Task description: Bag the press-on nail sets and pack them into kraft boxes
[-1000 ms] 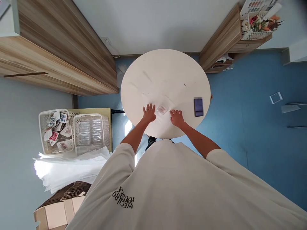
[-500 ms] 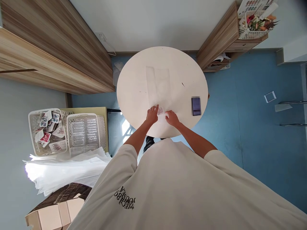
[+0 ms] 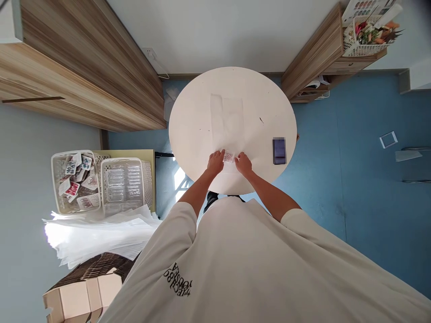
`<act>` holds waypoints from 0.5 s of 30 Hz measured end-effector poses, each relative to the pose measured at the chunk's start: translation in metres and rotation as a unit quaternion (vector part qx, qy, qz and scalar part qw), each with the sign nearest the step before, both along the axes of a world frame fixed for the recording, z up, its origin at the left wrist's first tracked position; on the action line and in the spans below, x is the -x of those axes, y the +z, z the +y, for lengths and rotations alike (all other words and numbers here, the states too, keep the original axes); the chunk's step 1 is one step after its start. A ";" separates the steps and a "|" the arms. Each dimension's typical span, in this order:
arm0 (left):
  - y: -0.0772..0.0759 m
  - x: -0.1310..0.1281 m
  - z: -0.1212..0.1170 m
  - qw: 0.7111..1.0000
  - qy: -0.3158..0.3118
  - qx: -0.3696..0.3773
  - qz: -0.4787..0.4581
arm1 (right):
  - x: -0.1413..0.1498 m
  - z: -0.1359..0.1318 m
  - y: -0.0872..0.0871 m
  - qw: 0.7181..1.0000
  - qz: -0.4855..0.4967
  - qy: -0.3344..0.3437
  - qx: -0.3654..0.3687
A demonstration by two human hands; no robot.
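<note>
A small clear pack (image 3: 228, 156) with pink-red contents lies near the front edge of the round table (image 3: 188, 116). My left hand (image 3: 216, 162) is closed at its left end, thumb and fingers pressed against it. At the right end my right hand (image 3: 243, 164) has its fingers curled in a pinch on the pack's edge. Under and beyond the pack spreads a thin, see-through white sheet (image 3: 232, 117), creased along its left side. The fingertips are too small to show their exact grip.
A dark phone-like device (image 3: 279, 150) lies on the table's right side. To my left stand a white basket of small packs (image 3: 55, 179), a basket of clear plastic boxes (image 3: 144, 179), a pile of white sheets (image 3: 97, 235) and cardboard (image 3: 77, 298). Wooden cabinets (image 3: 111, 67) flank the table.
The view has shifted slightly, so everything sits a little further right. My left fingers have drawn together at the pack's left end, leaving more of it showing.
</note>
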State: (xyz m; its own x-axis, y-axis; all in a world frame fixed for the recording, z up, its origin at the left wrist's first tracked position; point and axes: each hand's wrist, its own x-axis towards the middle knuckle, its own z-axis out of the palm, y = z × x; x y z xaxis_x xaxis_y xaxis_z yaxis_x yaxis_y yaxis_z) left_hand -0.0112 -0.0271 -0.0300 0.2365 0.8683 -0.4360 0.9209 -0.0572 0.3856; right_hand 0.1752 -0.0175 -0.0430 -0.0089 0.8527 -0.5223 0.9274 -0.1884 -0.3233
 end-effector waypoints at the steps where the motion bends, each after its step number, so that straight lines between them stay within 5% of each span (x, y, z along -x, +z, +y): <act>1: 0.000 0.001 0.000 1.000 0.001 0.001 -0.004 | 0.000 0.001 0.000 1.000 -0.002 -0.001 0.006; 15: 0.002 0.003 -0.004 1.000 0.023 -0.014 0.008 | -0.016 -0.013 0.009 0.993 0.011 0.119 0.001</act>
State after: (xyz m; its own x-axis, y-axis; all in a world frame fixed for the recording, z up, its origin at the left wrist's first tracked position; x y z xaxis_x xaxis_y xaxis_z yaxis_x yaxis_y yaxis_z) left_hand -0.0145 -0.0311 -0.0283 0.1896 0.8903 -0.4141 0.9289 -0.0259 0.3695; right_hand 0.1908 -0.0305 -0.0335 -0.2225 0.8234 -0.5221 0.9382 0.0352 -0.3442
